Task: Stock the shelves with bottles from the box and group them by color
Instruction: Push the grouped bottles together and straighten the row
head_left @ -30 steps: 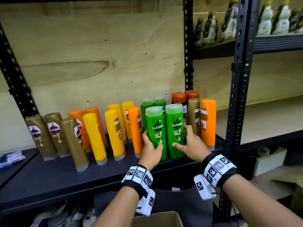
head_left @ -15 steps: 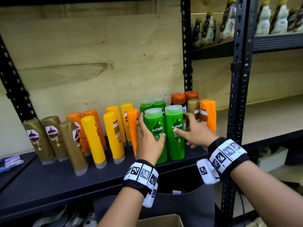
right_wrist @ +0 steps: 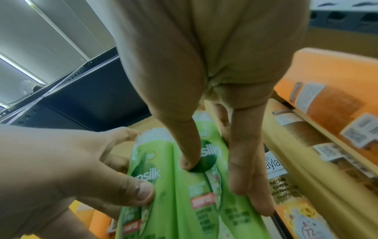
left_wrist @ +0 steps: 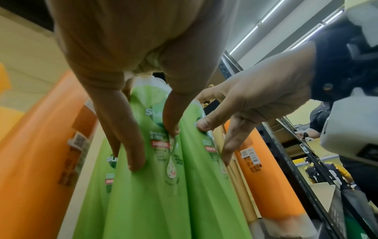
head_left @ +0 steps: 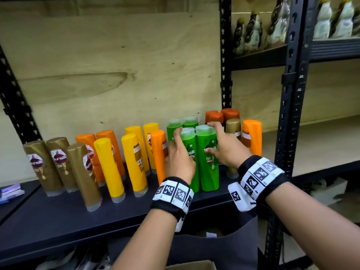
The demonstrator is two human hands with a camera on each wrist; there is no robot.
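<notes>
Backdrop: a plywood back panel (head_left: 109, 61) behind a black metal shelf (head_left: 58, 217), with perforated black uprights (head_left: 226, 55) on either side.
Front green bottles: two green Sunsilk shampoo bottles (head_left: 207, 164) stand upright and touching, side by side at the shelf's front.
Back green bottles: two more green bottles (head_left: 190, 120) stand directly behind them.
Left hand (head_left: 178, 161): thumb on the front face of the left green bottle, fingers reaching along its left side up toward the cap; it grips that bottle.
Right hand (head_left: 227, 147): thumb on the label of the right green bottle, fingers extended over its right side and cap; it grips that bottle.
Left neighbours: an orange bottle (head_left: 158, 152) just beside the left hand, then yellow bottles (head_left: 134, 162), further orange ones, and gold Sunsilk bottles (head_left: 56, 162) at the far left.
Right neighbours: a gold bottle (head_left: 233, 129) and an orange bottle (head_left: 252, 137) just beside the right hand, dark orange bottles (head_left: 229, 114) behind.
Below: a cardboard box edge (head_left: 194, 265) at the bottom of the head view.
</notes>
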